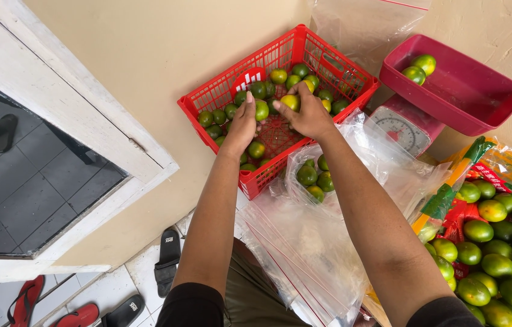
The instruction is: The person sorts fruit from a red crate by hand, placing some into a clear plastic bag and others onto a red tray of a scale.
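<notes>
Left hand: the left hand (pixel 242 124) reaches into the red basket (pixel 219 91), back to the camera, fingers curled over a green citrus fruit (pixel 261 109); the grip itself is hidden beneath the hand, so I cannot tell whether it truly holds the fruit or only touches it.
Right hand: the right hand (pixel 310 114) is closed around a yellow-green fruit (pixel 290 101) at its fingertips, just above the basket's middle.
Basket: tilted against the beige wall (pixel 147 48), with green fruits lying mostly along its far and left sides; its near corner is covered by the wrists.
Open bag: a clear plastic bag (pixel 383 163) lies just beside the basket under the right forearm, with a few green fruits (pixel 313 177) inside; glare and folds blur its edges.
Bag stack: more flat clear bags (pixel 304 254) spread over the lap, the lower edge cut off.
Scale: a dial scale (pixel 402 128) is partly hidden by plastic; its dark red tray (pixel 480 97) carries two green fruits (pixel 419 68).
Fruit heap: a pile of green citrus (pixel 498 254) on a printed sack sits at right, cut by the frame.
Floor: sandals (pixel 168 260) lie below, some only partly visible.
</notes>
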